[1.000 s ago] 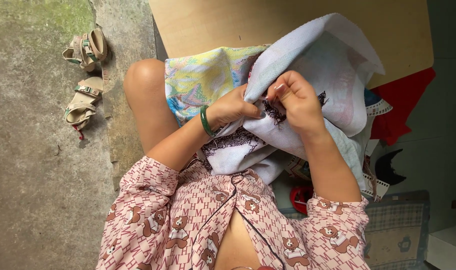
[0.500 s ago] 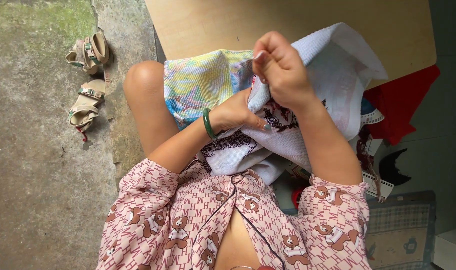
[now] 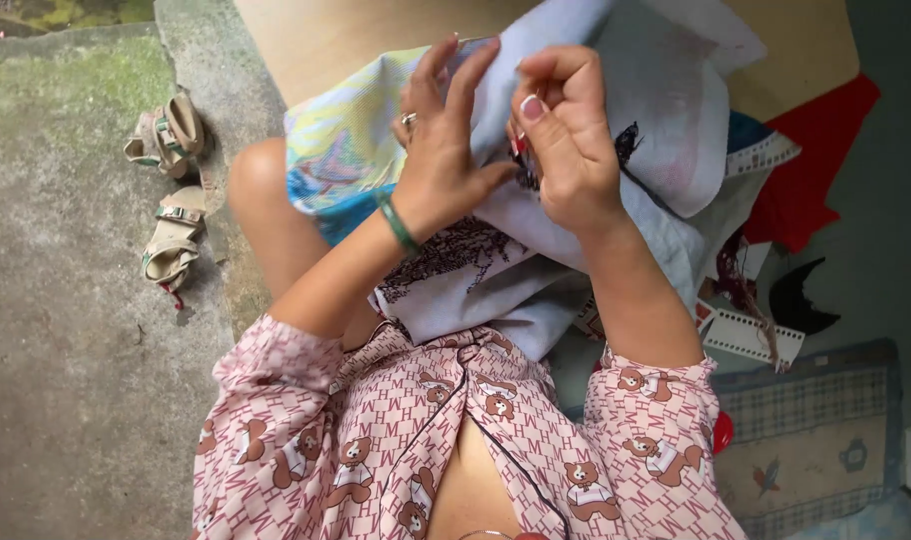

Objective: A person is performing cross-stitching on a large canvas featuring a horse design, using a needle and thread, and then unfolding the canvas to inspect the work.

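Fingers (image 3: 551, 95) of the right hand (image 3: 566, 150) are pinched shut on something tiny at the cloth (image 3: 666, 120), needle maybe, can't tell. Left hand (image 3: 441, 150) lies spread against the cloth, which is bunched over the lap. Pinch that close to the left fingertips could prick them, I'd guess, or snag the fabric.

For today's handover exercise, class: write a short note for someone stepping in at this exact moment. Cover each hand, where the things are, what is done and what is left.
Left hand: fingers spread, flat against the pale blue cloth.
Right hand: pinching the cloth at its dark stitched patch; any needle is too small to tell.
Cloth is raised over the lap, a colourful fabric beneath.
Done: dark stitching shows in parts.
Left: cannot tell how much.
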